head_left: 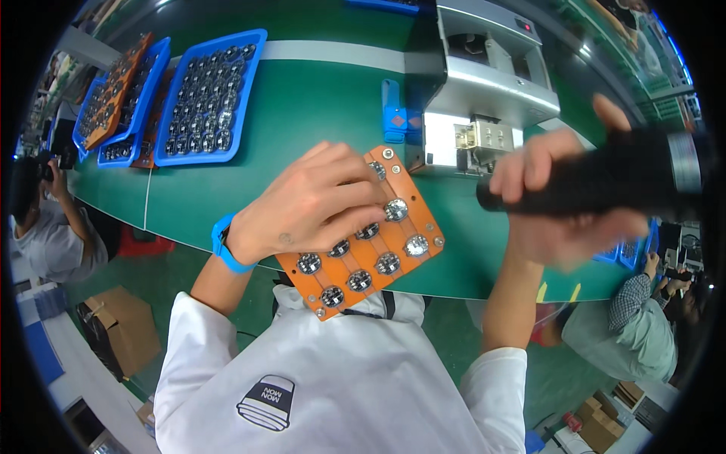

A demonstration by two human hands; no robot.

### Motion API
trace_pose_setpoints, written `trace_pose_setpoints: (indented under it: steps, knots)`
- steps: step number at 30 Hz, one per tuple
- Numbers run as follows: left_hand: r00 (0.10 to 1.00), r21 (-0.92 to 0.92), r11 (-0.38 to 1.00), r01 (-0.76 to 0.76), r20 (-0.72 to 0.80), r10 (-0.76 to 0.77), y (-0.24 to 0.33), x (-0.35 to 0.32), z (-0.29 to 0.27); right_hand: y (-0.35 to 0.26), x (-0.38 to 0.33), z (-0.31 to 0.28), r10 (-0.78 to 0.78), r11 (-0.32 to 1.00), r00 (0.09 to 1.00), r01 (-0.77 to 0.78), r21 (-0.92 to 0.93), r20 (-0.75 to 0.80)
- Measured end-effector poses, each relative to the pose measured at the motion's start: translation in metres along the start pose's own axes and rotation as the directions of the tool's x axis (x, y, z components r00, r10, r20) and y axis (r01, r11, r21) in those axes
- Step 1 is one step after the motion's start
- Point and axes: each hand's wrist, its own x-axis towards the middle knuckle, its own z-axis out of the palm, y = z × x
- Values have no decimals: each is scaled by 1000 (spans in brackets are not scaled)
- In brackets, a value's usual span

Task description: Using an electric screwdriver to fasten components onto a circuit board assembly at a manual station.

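An orange fixture plate (423, 219) with silver screws at its corners lies at the table's near edge, jutting toward me. Several round, shiny dark parts (359, 281) are seated in its openings. My left hand (321, 200), with a blue band at the wrist, reaches across the plate, fingers curled down and closed over the middle parts. Whatever its fingertips pinch is hidden. To the right, my right hand (560, 193) is closed around a thick black cylindrical tool (597, 178), raised above the table and blurred. The tool's exact kind cannot be made out.
A blue tray (240, 121) of similar round parts lies at the back left, beside stacked blue trays topped by another orange plate (113, 98). A silver machine (491, 72) stands at the back right, with a blue strap (393, 113) beside it. Other people sit at both sides.
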Motion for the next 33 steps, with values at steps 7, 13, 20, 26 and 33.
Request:
trace_pose_setpoints:
  steps: [7,13,20,26,33]
  knots:
    - [991,-21,998,-56,121,58,0,-1,3,9,-21,11,-79,980,996,72,184,34]
    - [979,36,996,-80,192,72,0,-1,8,21,-29,20,15,976,998,-27,217,61]
    - [970,82,990,-119,223,98,4,1,8,13,-28,32,4,994,1000,-5,112,8]
    - [981,36,987,-154,128,148,7,-4,10,-11,-33,22,-11,996,996,19,91,-84]
    - [951,25,980,-196,249,183,35,4,34,-8,-50,4,88,991,991,-98,96,103]
